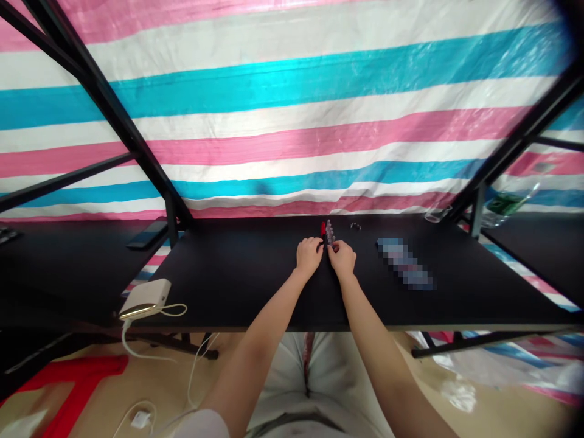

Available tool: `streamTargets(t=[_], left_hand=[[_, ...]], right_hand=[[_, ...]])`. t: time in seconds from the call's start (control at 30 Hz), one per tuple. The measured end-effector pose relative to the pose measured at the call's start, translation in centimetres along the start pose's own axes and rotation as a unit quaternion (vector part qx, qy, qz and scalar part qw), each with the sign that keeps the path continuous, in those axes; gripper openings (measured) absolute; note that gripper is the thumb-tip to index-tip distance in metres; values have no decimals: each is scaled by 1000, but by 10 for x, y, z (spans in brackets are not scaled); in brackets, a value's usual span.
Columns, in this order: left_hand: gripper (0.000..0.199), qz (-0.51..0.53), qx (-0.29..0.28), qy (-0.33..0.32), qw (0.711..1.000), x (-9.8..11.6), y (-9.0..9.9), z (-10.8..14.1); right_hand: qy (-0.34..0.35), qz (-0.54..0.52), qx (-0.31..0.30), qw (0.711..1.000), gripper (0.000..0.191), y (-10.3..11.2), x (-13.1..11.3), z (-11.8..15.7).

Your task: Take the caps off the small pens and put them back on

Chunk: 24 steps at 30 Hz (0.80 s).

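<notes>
A striped plastic sheet (pixel 274 134) in pink, white and blue hangs behind a black table (pixel 237 255), with a slanting black bar at each side, left (pixel 114 115) and right (pixel 515 149). The tabletop spreads wide to the left of the hands; to the right, one pixelated flat thing (pixel 405 264) narrows the room. The far edge lies just beyond the work, the near edge under the forearms.

Near the middle of the far side stand one red-and-black piece (pixel 323 229) and, just to its right, one pale purple knobbly strip (pixel 330 231). Both have their long axis running near to far, ends pointing at the sheet.

The left hand (pixel 310 255) has its fingertips bunched at the piece's near end; the right hand (pixel 343 258) has thumb and finger close together at the strip's near end. I cannot tell how firmly either grips.

One small dark cluster (pixel 355 226) lies far right of the strip, one clear cup (pixel 438 213) at the far right corner, and one white box (pixel 148 295) at the near left.
</notes>
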<state>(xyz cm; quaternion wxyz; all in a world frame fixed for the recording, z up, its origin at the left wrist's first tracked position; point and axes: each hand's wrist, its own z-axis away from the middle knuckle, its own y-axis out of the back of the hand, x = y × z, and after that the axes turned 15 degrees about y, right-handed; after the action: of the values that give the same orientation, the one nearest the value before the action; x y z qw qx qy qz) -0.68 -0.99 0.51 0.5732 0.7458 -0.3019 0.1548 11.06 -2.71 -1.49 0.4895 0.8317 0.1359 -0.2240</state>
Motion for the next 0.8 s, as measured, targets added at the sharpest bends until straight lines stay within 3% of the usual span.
streamTargets(t=[0.13,0.33,0.5,0.63,0.8], left_hand=[[14,70,9,20,997,-5,10,2],[14,177,78,56,979,-18,28,19],[17,229,117,98,961,-29,33,28],[20,262,112,113,952,-30,33,28],[21,273,105,141,946,-29,33,29]], right_hand=[[10,-8,12,1000,20,0,0,1],[31,-3,36,999,20,2,-6,3],[110,-33,41,993,20,0,-17,8],[173,-62,41,982,22,-1,-24,12],[187,-80,21,979,25,-3,-25,12]])
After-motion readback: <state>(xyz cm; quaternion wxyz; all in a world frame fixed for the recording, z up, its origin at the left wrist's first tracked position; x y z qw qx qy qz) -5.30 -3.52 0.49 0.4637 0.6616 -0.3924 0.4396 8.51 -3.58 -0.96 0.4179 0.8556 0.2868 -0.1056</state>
